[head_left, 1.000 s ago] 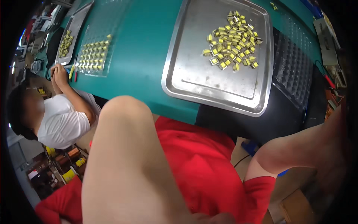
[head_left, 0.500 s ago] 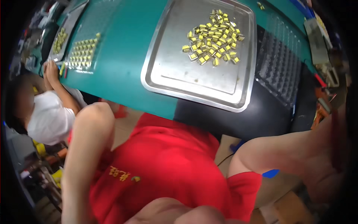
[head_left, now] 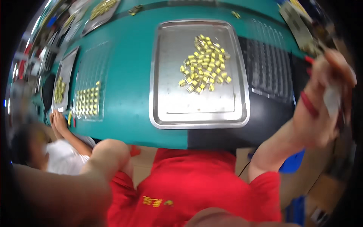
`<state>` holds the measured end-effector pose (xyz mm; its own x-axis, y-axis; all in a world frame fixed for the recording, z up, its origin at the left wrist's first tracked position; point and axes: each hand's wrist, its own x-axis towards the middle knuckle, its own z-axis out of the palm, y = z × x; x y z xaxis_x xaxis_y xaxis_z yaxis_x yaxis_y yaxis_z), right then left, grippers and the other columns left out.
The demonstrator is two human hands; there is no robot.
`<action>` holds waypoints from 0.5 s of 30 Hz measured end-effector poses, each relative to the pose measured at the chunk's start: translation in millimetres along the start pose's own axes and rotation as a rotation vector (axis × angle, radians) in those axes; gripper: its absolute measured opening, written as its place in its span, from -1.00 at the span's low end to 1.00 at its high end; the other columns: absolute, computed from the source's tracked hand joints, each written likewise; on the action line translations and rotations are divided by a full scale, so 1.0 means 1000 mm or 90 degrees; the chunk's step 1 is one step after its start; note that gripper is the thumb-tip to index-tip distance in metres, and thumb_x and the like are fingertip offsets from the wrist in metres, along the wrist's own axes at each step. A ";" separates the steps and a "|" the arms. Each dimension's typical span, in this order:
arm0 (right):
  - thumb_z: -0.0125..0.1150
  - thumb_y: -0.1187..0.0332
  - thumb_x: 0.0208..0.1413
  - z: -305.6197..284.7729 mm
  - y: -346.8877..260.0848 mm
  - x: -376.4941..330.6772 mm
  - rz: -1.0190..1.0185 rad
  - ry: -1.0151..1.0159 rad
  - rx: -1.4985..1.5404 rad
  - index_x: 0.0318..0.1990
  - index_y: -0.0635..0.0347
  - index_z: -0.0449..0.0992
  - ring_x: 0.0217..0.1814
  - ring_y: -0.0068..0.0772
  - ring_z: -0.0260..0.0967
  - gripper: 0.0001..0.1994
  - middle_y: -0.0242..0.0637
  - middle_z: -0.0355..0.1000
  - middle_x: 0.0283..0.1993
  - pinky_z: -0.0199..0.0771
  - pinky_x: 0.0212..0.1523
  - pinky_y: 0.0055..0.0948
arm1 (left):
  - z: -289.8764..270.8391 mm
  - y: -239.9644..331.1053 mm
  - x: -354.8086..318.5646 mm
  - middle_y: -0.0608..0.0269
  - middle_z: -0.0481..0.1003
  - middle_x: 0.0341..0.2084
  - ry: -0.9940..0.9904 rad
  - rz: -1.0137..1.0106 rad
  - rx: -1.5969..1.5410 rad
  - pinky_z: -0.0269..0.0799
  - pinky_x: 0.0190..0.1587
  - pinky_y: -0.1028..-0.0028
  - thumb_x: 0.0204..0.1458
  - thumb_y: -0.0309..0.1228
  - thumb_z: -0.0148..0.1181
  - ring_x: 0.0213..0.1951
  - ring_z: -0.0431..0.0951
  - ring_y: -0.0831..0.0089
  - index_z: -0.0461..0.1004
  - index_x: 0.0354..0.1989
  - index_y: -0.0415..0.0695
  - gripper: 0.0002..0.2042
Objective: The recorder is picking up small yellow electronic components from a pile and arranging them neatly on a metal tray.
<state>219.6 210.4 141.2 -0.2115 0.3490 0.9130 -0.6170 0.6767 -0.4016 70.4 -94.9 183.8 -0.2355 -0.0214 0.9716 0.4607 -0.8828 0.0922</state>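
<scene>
Right hand (head_left: 325,102) now raised beside steel tray (head_left: 162,75), yellow parts (head_left: 204,64).

tray (head_left: 162,75) left half bare | yellow parts (head_left: 204,64) heaped upper right

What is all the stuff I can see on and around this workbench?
Metal tray: one, silver, middle of the green table.
Small yellow parts: one loose heap, too many to count, upper right of that tray.
Green table: one, teal.
Clear grid tray: one, its lower rows filled with yellow parts, left of the table.
Dark grid tray: one, black, right of the metal tray.
Second metal tray: one, silver, far left, with more yellow parts.
Co-worker: one, white shirt, lower left, hands at the table edge.
Red shirt: the person's own.
Left arm: bent, lower left; hand out of view.
Right hand: raised at right, blurred, red wristband.
</scene>
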 end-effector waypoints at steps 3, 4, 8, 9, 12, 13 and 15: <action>-0.04 0.50 0.08 0.015 0.013 -0.009 0.041 -0.060 -0.080 0.09 0.45 0.40 -0.28 -0.47 0.25 -0.61 0.13 0.47 -0.03 0.25 -0.20 -0.56 | -0.014 -0.016 -0.001 0.07 0.51 -0.02 0.013 -0.057 0.014 0.46 0.02 0.38 0.22 -0.43 0.05 0.00 0.52 0.34 0.47 0.02 -0.26 -0.74; -0.04 0.50 0.10 0.017 0.014 -0.013 0.089 -0.130 -0.039 0.08 0.45 0.40 -0.29 -0.51 0.24 -0.62 0.09 0.48 -0.05 0.23 -0.22 -0.58 | -0.018 -0.020 -0.004 0.07 0.51 -0.02 0.018 -0.063 0.026 0.46 0.02 0.39 0.22 -0.43 0.04 0.00 0.52 0.34 0.46 0.02 -0.26 -0.74; -0.06 0.40 0.28 0.024 0.030 -0.023 0.231 -0.176 0.023 0.06 0.38 0.47 -0.31 -0.68 0.24 -0.69 -0.13 0.57 -0.16 0.27 -0.21 -0.64 | -0.039 -0.047 -0.015 0.08 0.49 -0.01 0.044 -0.172 0.105 0.44 -0.01 0.41 0.24 -0.44 0.01 0.01 0.50 0.36 0.45 0.04 -0.25 -0.74; -0.08 0.38 0.30 0.025 0.037 -0.026 0.263 -0.164 0.027 0.10 0.40 0.43 -0.29 -0.62 0.23 -0.67 -0.09 0.54 -0.13 0.27 -0.18 -0.60 | -0.044 -0.055 -0.021 0.08 0.49 0.00 0.054 -0.234 0.147 0.44 -0.01 0.42 0.24 -0.44 0.00 0.01 0.50 0.37 0.45 0.04 -0.25 -0.74; -0.09 0.30 0.34 0.022 0.061 -0.045 0.457 -0.125 0.156 0.20 0.39 0.31 -0.27 -0.58 0.21 -0.61 -0.14 0.46 -0.14 0.28 -0.15 -0.52 | -0.055 -0.085 -0.057 0.08 0.48 0.00 -0.012 -0.505 0.334 0.43 -0.03 0.44 0.25 -0.45 -0.02 0.02 0.48 0.38 0.44 0.05 -0.24 -0.74; -0.07 0.29 0.34 0.020 0.068 -0.055 0.549 -0.118 0.256 0.21 0.37 0.30 -0.29 -0.59 0.20 -0.61 -0.18 0.44 -0.14 0.27 -0.17 -0.53 | -0.055 -0.089 -0.076 0.14 0.48 0.01 -0.128 -0.578 0.444 0.45 -0.04 0.44 0.20 -0.52 0.03 0.02 0.49 0.39 0.47 0.00 -0.22 -0.77; -0.01 0.26 0.33 0.017 0.079 -0.074 0.758 -0.105 0.400 0.19 0.30 0.27 -0.31 -0.61 0.18 -0.61 -0.28 0.39 -0.13 0.24 -0.25 -0.54 | -0.063 -0.104 -0.108 0.14 0.47 -0.04 -0.257 -0.701 0.474 0.47 -0.04 0.43 0.08 -0.57 0.21 0.00 0.50 0.33 0.46 0.00 -0.20 -0.71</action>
<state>173.5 226.7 43.8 -0.9153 0.3993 0.0537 -0.2273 -0.4018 -0.8871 -5.6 -30.1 55.6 -0.5696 0.7626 0.3065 0.5740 0.1021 0.8125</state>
